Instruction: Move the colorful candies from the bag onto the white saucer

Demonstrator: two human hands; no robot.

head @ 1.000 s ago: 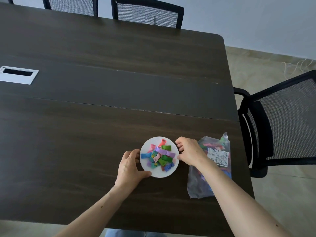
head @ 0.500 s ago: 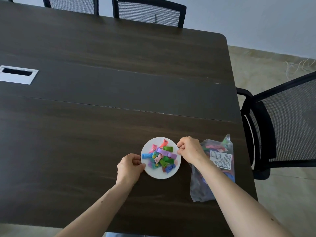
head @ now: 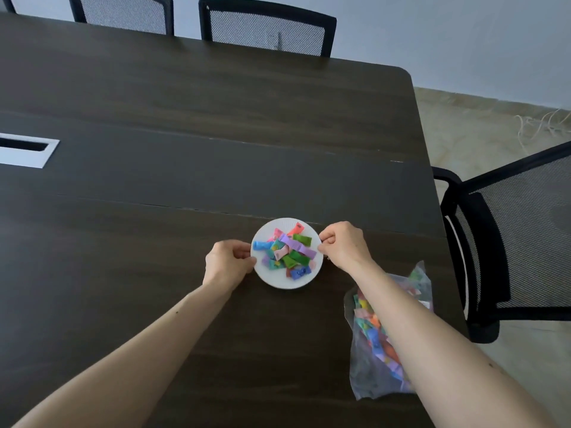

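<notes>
While both hands pinch the white saucer (head: 279, 281) — left hand (head: 227, 264) and right hand (head: 344, 245) closed on opposite rims — it sits toward the tabletop's (head: 154, 211) right edge. Keep it level; piled candies (head: 285, 253) slide easily — bag (head: 367, 359) lies by the near right corner.

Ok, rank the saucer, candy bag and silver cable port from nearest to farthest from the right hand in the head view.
1. White saucer: touching the right hand, on its left.
2. Candy bag: nearer the camera, under the forearm.
3. Silver cable port: far left.
</notes>
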